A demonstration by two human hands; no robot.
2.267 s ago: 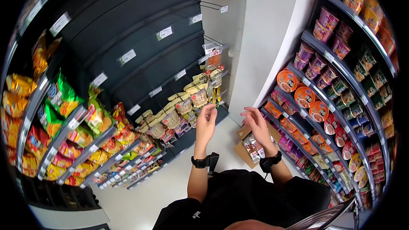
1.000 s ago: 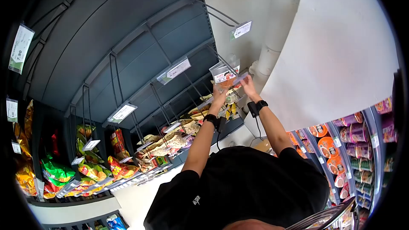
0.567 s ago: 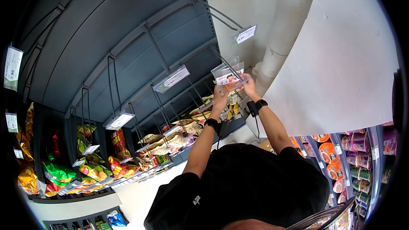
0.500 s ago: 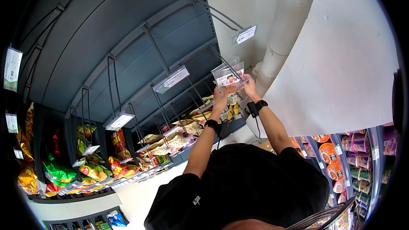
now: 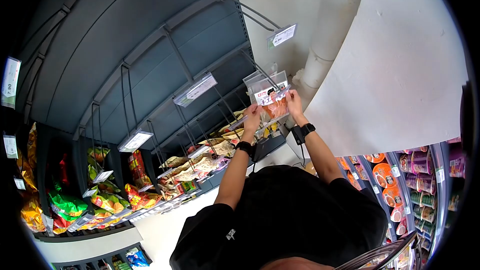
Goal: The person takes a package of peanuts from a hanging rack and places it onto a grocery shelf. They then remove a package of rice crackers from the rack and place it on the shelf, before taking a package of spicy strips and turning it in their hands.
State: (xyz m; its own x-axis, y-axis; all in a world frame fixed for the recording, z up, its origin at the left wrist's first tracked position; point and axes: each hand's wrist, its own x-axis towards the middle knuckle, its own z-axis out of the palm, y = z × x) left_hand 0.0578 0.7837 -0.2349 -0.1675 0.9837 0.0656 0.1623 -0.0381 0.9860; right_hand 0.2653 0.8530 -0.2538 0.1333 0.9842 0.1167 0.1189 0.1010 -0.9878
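Observation:
A clear-topped snack packet [image 5: 274, 106] with a white label and reddish contents hangs at the end of a wire hook [image 5: 261, 71] near the middle of the view. My left hand [image 5: 253, 116] grips its left edge with bent fingers. On the opposite side, my right hand [image 5: 293, 102] pinches the packet's right edge, close to the hook's tag holder. Behind it on the same hook, another clear packet [image 5: 253, 81] shows in part. Both wrists wear black bands with small devices.
Dark shelving [image 5: 150, 35] with wire hooks and price tags [image 5: 196, 90] fills the left. Beige packets [image 5: 202, 162] hang lower down. Bright snack bags [image 5: 67, 205] stand at lower left. A white pillar [image 5: 395, 70] and cup-noodle shelves [image 5: 420, 180] are at right.
Since the earliest frame, my hands have gone from empty to holding the hanging packet. Over the last half second the packet has come forward along the hook, showing more of its front.

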